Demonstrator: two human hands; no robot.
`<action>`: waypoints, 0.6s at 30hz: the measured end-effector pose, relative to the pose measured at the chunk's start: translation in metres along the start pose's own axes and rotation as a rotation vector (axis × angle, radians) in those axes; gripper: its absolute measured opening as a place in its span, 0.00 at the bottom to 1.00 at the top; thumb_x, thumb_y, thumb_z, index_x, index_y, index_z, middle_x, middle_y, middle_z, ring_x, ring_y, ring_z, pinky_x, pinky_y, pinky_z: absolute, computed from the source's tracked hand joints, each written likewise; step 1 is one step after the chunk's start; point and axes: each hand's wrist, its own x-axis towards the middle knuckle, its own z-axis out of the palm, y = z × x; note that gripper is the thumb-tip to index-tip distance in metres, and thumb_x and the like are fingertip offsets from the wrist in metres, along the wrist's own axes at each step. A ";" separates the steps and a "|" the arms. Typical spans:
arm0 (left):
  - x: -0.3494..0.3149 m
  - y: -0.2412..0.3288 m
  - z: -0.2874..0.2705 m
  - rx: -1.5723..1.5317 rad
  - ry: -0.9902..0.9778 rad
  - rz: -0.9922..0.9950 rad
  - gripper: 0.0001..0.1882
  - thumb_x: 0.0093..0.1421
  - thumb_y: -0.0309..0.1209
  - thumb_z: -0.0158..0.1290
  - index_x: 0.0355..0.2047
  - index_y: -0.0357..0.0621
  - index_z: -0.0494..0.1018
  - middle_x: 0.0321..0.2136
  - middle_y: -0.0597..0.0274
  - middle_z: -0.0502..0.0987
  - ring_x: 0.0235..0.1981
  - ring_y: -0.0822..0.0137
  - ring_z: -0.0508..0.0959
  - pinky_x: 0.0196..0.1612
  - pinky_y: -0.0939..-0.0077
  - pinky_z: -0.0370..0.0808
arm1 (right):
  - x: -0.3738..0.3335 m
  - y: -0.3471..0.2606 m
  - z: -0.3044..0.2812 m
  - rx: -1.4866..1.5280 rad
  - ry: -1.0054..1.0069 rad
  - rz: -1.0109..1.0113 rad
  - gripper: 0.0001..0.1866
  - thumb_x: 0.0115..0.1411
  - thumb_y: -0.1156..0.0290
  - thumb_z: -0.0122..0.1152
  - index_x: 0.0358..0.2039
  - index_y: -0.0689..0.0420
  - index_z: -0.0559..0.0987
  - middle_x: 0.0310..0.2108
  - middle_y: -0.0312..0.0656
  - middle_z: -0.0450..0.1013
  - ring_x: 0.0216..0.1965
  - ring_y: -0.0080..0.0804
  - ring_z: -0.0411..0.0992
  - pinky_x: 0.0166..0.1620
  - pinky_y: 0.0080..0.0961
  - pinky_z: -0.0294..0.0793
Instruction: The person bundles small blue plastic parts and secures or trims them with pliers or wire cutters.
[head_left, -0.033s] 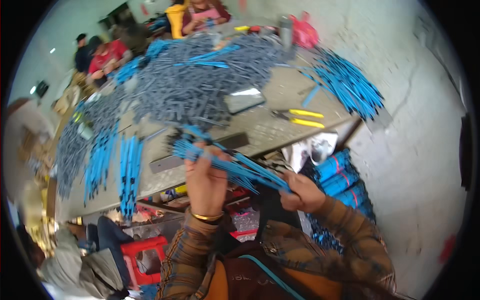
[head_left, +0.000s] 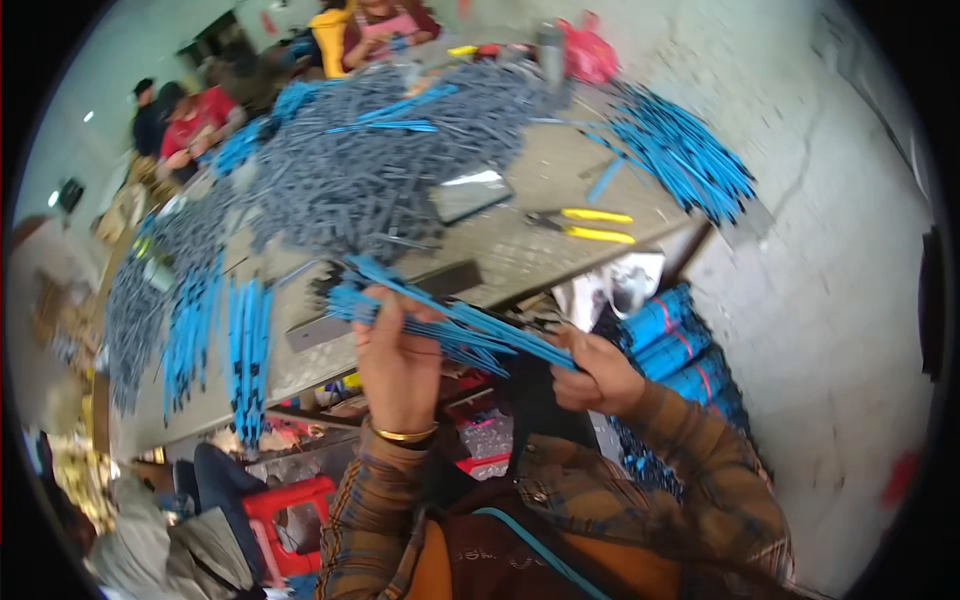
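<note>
My left hand is closed round a bundle of thin blue sticks with dark tips, in front of the table's near edge. A few longer blue sticks run from above that bundle to my right hand, which pinches their right ends. Their left ends lie over my left fingers, close to the bundle's dark tips. Beyond my hands, a dark metal bar lies along the table edge, partly hidden by the sticks.
The table bears a large heap of grey pieces, a phone, yellow-handled pliers and piles of blue sticks. Tied blue bundles are stacked below right. Other people sit around; a red stool stands lower left.
The view has shifted slightly, so the table appears further left. My right hand has moved a little up and right relative to the bundle, and the sticks it pinches now stand clearer of it.
</note>
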 end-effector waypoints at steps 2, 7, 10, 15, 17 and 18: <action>0.007 -0.004 -0.001 0.002 -0.009 -0.003 0.06 0.60 0.28 0.46 0.38 0.44 0.67 0.26 0.61 0.72 0.24 0.68 0.70 0.34 0.73 0.71 | 0.002 -0.006 -0.009 0.002 0.000 -0.080 0.18 0.62 0.58 0.44 0.46 0.57 0.65 0.19 0.35 0.64 0.15 0.21 0.59 0.21 0.17 0.60; 0.002 -0.002 -0.003 0.099 -0.116 -0.057 0.06 0.61 0.28 0.45 0.38 0.42 0.67 0.26 0.60 0.73 0.23 0.68 0.69 0.33 0.70 0.71 | 0.007 -0.070 -0.046 -1.296 0.393 -0.497 0.14 0.62 0.66 0.46 0.47 0.56 0.67 0.26 0.39 0.70 0.24 0.27 0.69 0.29 0.24 0.69; -0.011 0.007 0.009 0.070 -0.067 -0.249 0.06 0.60 0.27 0.45 0.37 0.42 0.67 0.27 0.58 0.74 0.25 0.66 0.71 0.33 0.69 0.71 | 0.014 -0.167 -0.086 -2.019 0.680 -0.780 0.12 0.59 0.67 0.50 0.42 0.58 0.71 0.33 0.46 0.72 0.30 0.33 0.71 0.35 0.28 0.72; -0.025 0.021 -0.004 0.249 -0.234 -0.466 0.09 0.60 0.24 0.44 0.40 0.40 0.68 0.33 0.50 0.75 0.33 0.57 0.76 0.39 0.63 0.73 | 0.015 -0.268 -0.114 -2.544 1.399 -0.461 0.13 0.55 0.63 0.51 0.35 0.60 0.72 0.34 0.50 0.72 0.34 0.50 0.71 0.39 0.41 0.70; -0.028 0.026 -0.008 0.313 -0.251 -0.532 0.11 0.59 0.23 0.43 0.43 0.40 0.67 0.37 0.48 0.74 0.36 0.53 0.76 0.41 0.59 0.73 | 0.005 -0.295 -0.153 -2.303 1.453 -0.073 0.14 0.56 0.61 0.49 0.36 0.59 0.71 0.33 0.52 0.71 0.34 0.51 0.70 0.38 0.43 0.70; -0.028 0.030 -0.011 0.317 -0.245 -0.525 0.11 0.59 0.23 0.43 0.43 0.40 0.67 0.37 0.48 0.74 0.36 0.53 0.76 0.41 0.59 0.73 | 0.010 -0.295 -0.152 -2.304 1.441 -0.078 0.14 0.56 0.61 0.49 0.36 0.59 0.71 0.33 0.52 0.71 0.34 0.51 0.70 0.38 0.43 0.70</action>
